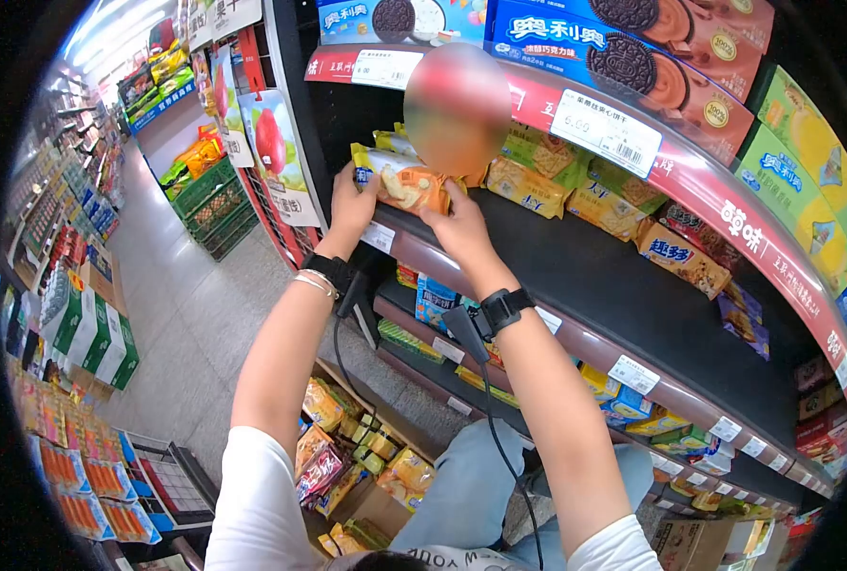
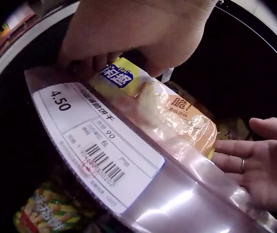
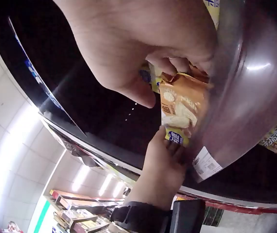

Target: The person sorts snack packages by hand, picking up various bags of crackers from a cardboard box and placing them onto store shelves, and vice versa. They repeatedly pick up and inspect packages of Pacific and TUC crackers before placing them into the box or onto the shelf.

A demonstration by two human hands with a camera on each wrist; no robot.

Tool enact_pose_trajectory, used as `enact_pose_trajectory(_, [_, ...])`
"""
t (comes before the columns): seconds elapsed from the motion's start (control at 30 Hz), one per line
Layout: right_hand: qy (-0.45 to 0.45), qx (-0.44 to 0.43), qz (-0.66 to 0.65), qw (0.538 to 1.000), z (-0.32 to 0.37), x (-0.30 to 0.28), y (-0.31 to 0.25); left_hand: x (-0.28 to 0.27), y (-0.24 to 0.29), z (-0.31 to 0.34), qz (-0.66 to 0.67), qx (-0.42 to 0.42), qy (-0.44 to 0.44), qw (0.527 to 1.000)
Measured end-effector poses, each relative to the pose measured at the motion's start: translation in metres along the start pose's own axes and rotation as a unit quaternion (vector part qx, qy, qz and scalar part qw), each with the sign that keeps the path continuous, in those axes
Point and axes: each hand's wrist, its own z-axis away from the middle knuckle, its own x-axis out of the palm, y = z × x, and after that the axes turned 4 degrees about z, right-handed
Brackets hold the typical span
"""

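**Two hands, one cracker packet at the shelf's edge**

The cracker packet (image 1: 406,186), orange with a yellow-and-blue end, lies lengthwise along the front lip of the dark shelf (image 1: 585,266). It sits just above the price label (image 2: 97,145), which reads 4.50. The left hand (image 1: 350,205) grips the yellow-and-blue end, fingers curled over the wrapper. The right hand (image 1: 461,226) meets the opposite end. In the left wrist view its fingers (image 2: 233,146) lie nearly straight, tips touching the wrapper, thumb held apart. More yellow cracker packs (image 1: 528,186) lie further back on the same shelf. Blue Oreo boxes (image 1: 623,52) stand on the shelf above. Each wrist wears a black strap (image 1: 504,309).
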Motion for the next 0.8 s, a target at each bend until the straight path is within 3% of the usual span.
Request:
enact_pose_trajectory(0.07, [0.017, -0.019, -0.049, 0.998, 0.003, -0.004, 0.002, -0.009, 0.021, 0.011, -0.018, 0.026, 0.016, 0.999])
enact_pose_trajectory(0.2, [0.065, -0.077, -0.134, 0.986, 0.015, -0.01, 0.013, -0.018, 0.03, 0.027, 0.079, 0.051, -0.009, 0.995])
enact_pose_trajectory(0.37, [0.074, -0.07, -0.119, 0.988, 0.071, -0.047, -0.011, -0.038, 0.065, 0.097, 0.155, -0.002, -0.007, 0.988])
enact_pose_trajectory(0.43, [0.047, -0.029, -0.17, 0.984, 0.1, -0.057, -0.011, -0.054, 0.095, 0.131, 0.227, -0.069, -0.023, 0.971])
enact_pose_trajectory(0.5, [0.009, -0.007, -0.224, 0.974, 0.134, -0.067, -0.014, -0.068, 0.086, 0.166, 0.165, -0.076, -0.013, 0.983])
enact_pose_trajectory(0.6, [-0.022, 0.042, -0.261, 0.964, 0.19, -0.073, -0.006, -0.09, 0.099, 0.226, 0.248, -0.149, -0.005, 0.957])
enact_pose_trajectory(0.7, [-0.04, 0.102, -0.283, 0.953, 0.239, -0.077, 0.0, -0.118, 0.141, 0.278, 0.397, -0.337, -0.008, 0.854])
enact_pose_trajectory(0.8, [-0.065, 0.16, -0.303, 0.937, 0.281, -0.079, 0.008, -0.137, 0.145, 0.326, 0.381, -0.358, -0.022, 0.852])
